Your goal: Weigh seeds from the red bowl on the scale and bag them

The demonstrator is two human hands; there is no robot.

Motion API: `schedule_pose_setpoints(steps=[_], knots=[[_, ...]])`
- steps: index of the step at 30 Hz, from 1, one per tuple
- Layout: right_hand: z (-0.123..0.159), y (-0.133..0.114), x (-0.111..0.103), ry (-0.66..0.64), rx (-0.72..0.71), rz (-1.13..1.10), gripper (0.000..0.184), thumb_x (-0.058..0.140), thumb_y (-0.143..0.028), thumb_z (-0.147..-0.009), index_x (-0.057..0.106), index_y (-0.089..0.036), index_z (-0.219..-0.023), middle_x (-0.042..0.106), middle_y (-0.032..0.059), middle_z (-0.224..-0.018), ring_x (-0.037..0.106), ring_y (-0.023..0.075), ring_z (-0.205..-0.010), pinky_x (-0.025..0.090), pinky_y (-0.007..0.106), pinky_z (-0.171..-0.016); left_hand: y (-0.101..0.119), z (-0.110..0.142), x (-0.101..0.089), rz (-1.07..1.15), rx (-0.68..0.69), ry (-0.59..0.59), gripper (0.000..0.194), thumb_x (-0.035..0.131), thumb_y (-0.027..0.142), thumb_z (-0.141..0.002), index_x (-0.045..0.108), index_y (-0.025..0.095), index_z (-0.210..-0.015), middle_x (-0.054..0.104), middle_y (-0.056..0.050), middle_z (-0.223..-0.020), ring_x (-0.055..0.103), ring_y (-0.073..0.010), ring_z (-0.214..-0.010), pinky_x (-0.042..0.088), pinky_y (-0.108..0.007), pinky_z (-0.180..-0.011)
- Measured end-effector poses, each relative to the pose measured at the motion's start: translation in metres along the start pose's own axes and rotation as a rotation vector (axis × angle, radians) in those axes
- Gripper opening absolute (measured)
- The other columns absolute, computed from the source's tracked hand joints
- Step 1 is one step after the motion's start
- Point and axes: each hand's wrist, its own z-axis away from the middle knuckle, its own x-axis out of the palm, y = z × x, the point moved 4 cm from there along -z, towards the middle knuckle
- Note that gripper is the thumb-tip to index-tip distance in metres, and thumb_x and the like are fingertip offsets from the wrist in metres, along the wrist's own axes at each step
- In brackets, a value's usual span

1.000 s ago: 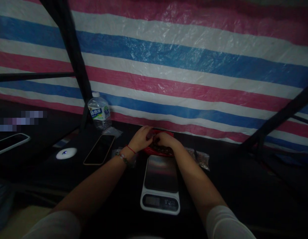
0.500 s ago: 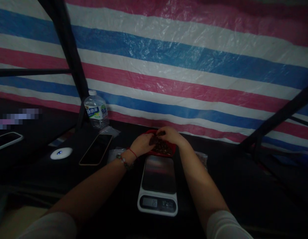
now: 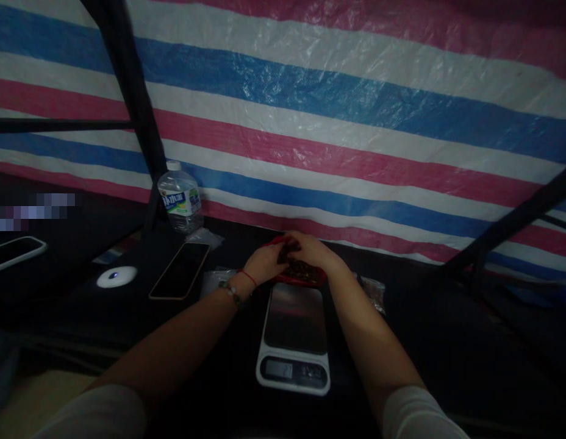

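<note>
A shallow red tray holds a heap of small dark brown pieces, too dim to name more closely. My left hand reaches over the tray's left side, thumb and fingers curled around some of the pieces. Opposite it, my right hand bends in over the far rim, its fingertips close to the left ones and closed on pieces too. Just in front of the tray lies a white kitchen scale with a dark plate and a lit display; nothing sits on its plate.
Left of my forearm lie a phone, a white oval object and another phone. A clear plastic bottle stands behind, by a dark frame post. Plastic bags flank the tray, one filled bag at right. Striped sheeting hangs behind.
My right hand's fingers have shifted lower and nearer my left hand within the tray. The whole view has moved slightly; the scale and other objects stay in place.
</note>
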Motion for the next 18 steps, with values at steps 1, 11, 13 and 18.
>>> schedule_pose_setpoints(steps=[1, 11, 13, 18], knots=[[0.000, 0.001, 0.001, 0.001, 0.013, -0.019, 0.051, 0.064, -0.002, -0.068, 0.058, -0.018, -0.115, 0.068, 0.0045, -0.099, 0.064, 0.0161, -0.088, 0.049, 0.027, -0.079, 0.000, 0.000, 0.000, 0.010, 0.008, 0.000, 0.052, 0.062, 0.031, -0.079, 0.051, 0.020, -0.128, 0.066, -0.008, -0.114, 0.064, -0.0224, -0.098, 0.048, -0.029, -0.085], [-0.006, -0.002, -0.006, 0.113, -0.049, 0.059, 0.022, 0.052, -0.009, -0.083, 0.067, -0.016, -0.097, 0.069, 0.0063, -0.098, 0.062, 0.0157, -0.090, 0.045, 0.028, -0.083, 0.002, 0.000, 0.001, 0.014, -0.006, -0.003, 0.035, 0.061, 0.031, -0.078, 0.062, 0.019, -0.111, 0.068, -0.008, -0.105, 0.065, -0.0224, -0.094, 0.048, -0.029, -0.083], [-0.003, 0.002, -0.010, 0.095, 0.021, 0.148, 0.026, 0.048, -0.006, -0.083, 0.069, -0.015, -0.095, 0.070, 0.0078, -0.098, 0.062, 0.0172, -0.092, 0.045, 0.028, -0.084, 0.000, 0.000, -0.001, 0.010, -0.007, 0.018, 0.031, 0.060, 0.030, -0.079, 0.063, 0.019, -0.108, 0.068, -0.008, -0.103, 0.064, -0.0218, -0.093, 0.049, -0.029, -0.082], [0.007, 0.017, 0.006, -0.278, 0.196, 0.259, 0.030, 0.066, -0.024, -0.075, 0.069, -0.018, -0.104, 0.071, 0.0075, -0.099, 0.066, 0.0201, -0.084, 0.047, 0.025, -0.071, -0.006, 0.000, -0.007, -0.006, -0.080, 0.089, 0.026, 0.060, 0.035, -0.079, 0.062, 0.019, -0.099, 0.067, -0.008, -0.097, 0.064, -0.0218, -0.089, 0.049, -0.029, -0.079]])
